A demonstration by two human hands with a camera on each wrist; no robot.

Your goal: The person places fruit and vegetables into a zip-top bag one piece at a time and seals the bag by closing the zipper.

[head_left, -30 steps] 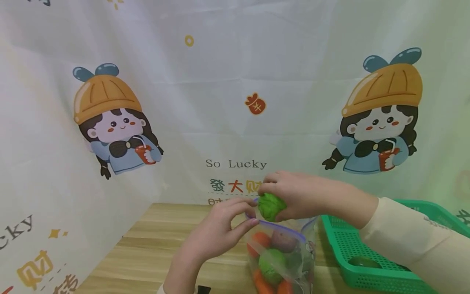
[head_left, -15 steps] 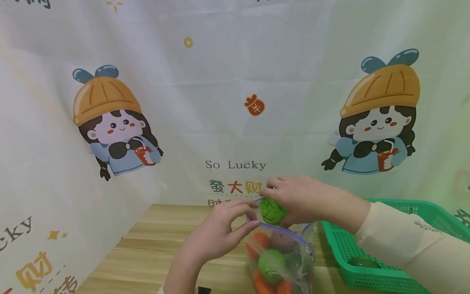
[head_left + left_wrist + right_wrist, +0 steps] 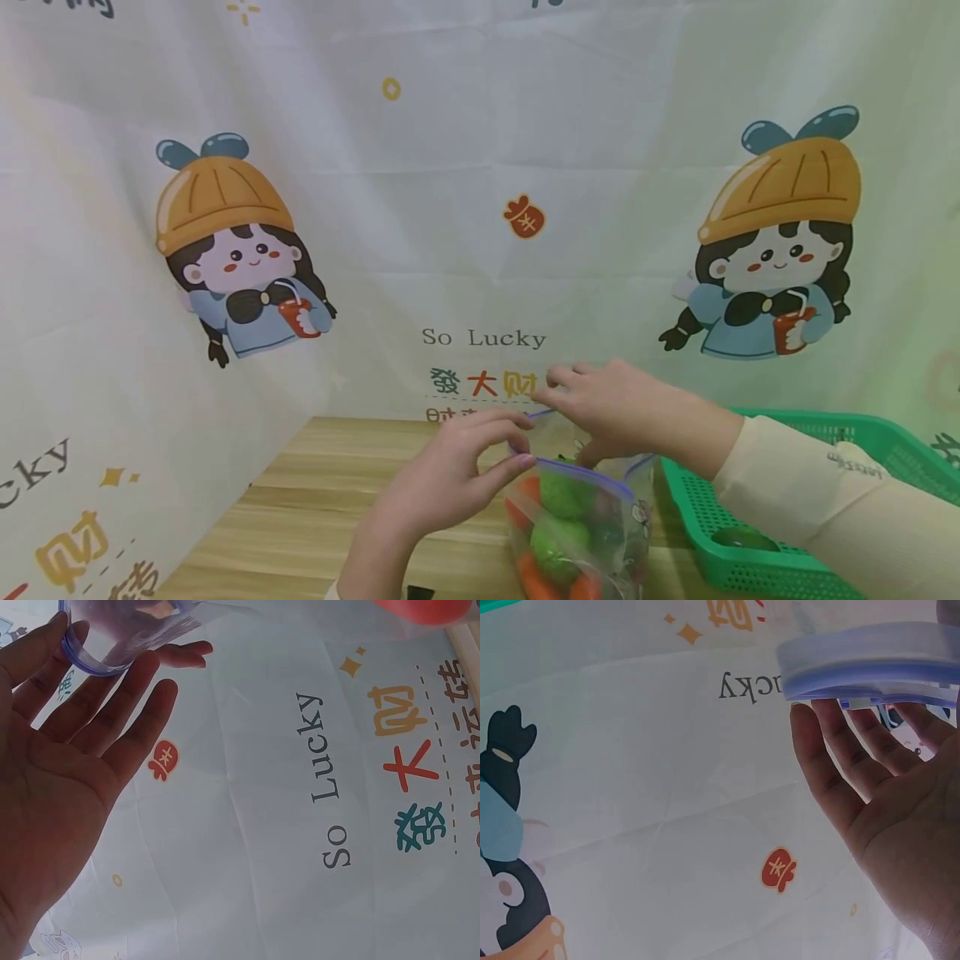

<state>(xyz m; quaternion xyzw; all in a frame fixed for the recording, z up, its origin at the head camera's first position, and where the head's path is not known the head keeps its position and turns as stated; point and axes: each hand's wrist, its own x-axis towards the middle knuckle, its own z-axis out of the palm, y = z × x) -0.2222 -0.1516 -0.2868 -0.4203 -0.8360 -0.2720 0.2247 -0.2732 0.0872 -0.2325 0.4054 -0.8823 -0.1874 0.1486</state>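
Observation:
A clear zip bag (image 3: 630, 533) with a blue-purple zip rim stands upright on the table, its mouth open. Thumb and fingers of my left hand (image 3: 442, 479) grip the left side of the rim; the left wrist view shows them around the rim (image 3: 94, 667). My right hand (image 3: 637, 412) holds nothing, its fingers loosely bent at the mouth. In the right wrist view its fingertips overlap the rim (image 3: 855, 686). A leafy green cabbage (image 3: 566, 493) lies in the bag, above another round green vegetable (image 3: 558, 546). Orange-red pieces (image 3: 536, 579) show lower down.
To the right, a green plastic basket (image 3: 693, 533) holds a dark green oval item (image 3: 742, 537), partly behind my right sleeve (image 3: 832, 492). A printed cloth (image 3: 450, 208) hangs behind the wooden table (image 3: 315, 500). A small black object (image 3: 420, 592) is at the lower edge.
The cabbage, held in my right hand at the bag's mouth earlier, has dropped inside onto the other green one. My right hand has let go of it; my left stays at the rim.

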